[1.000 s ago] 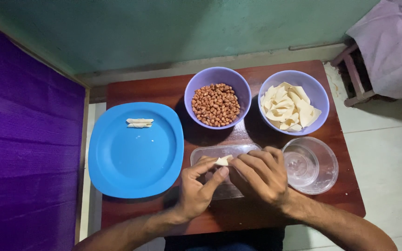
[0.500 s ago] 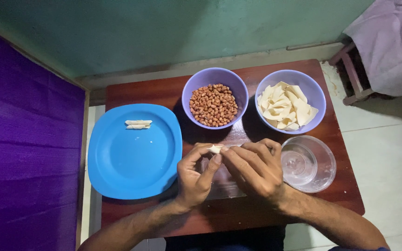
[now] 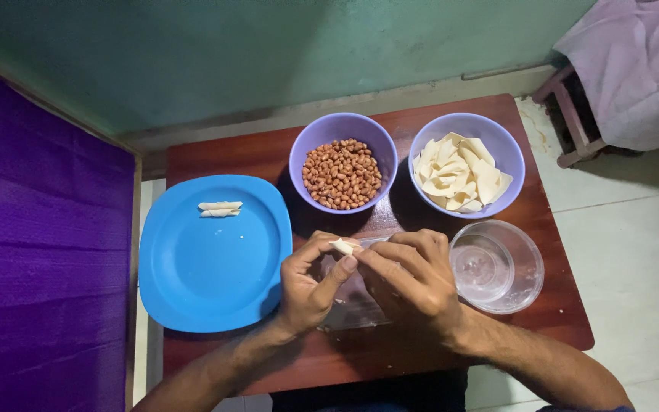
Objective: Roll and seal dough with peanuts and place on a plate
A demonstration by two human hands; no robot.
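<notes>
Both hands pinch one small pale dough piece [image 3: 342, 246]: left hand [image 3: 310, 286] and right hand [image 3: 409, 282] tight on it, glossy round peanut bowl [image 3: 342, 162] at twelve o'clock.

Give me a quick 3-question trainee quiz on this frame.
1. True or false: the blue plate holds two rolled pieces.
2. Which bowl holds peanuts: A) the left purple bowl, B) the right purple bowl, C) the clear bowl?
3. What do the left hand and right hand pinch together?

Key: 1 true. 2 A. 3 a small pale dough piece.
</notes>
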